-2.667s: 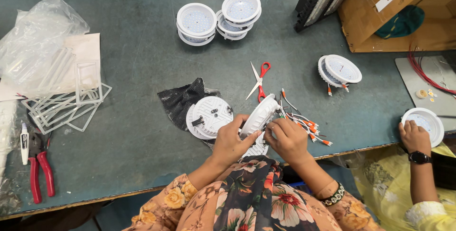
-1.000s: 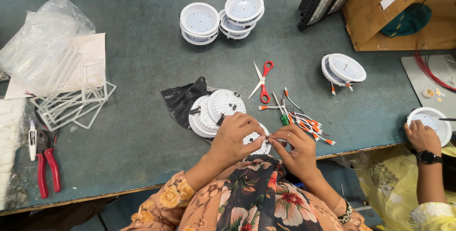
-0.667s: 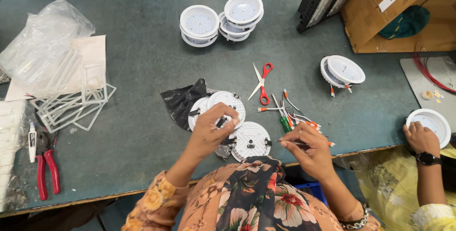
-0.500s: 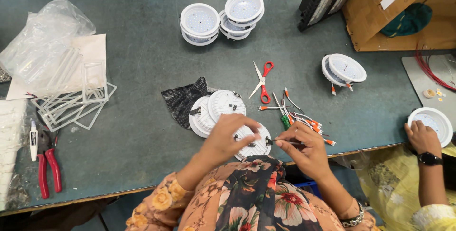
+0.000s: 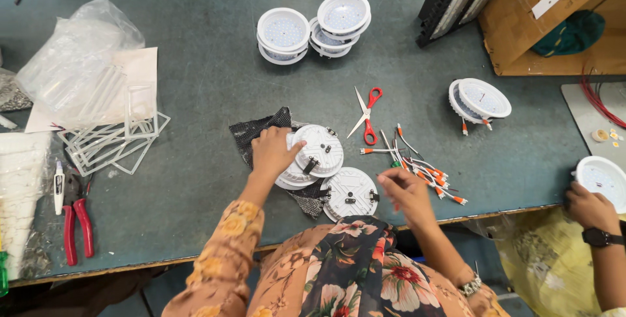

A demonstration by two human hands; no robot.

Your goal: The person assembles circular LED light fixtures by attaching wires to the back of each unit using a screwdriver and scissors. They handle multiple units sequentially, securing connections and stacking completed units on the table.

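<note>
The round white lamp housing [image 5: 350, 193] lies back-side up on the counter [image 5: 195, 95], right at the near edge, with nothing gripping it. The right hand [image 5: 405, 188] hovers just beside its right rim, fingers pinched loosely. I think there's a thin wire or connector in them, but it's too small to be sure. So this looks like the wiring step: next move would need that lead brought to the little clips on the back. The left hand [image 5: 272, 150] rests flat with its fingers spread on the stack of housings [image 5: 312, 155] just above. Loose orange-tipped wires [image 5: 424, 172] lie to the right, and red scissors [image 5: 367, 115] sit further back. A co-worker's hand [image 5: 587, 205] holds another lamp at far right.
</note>
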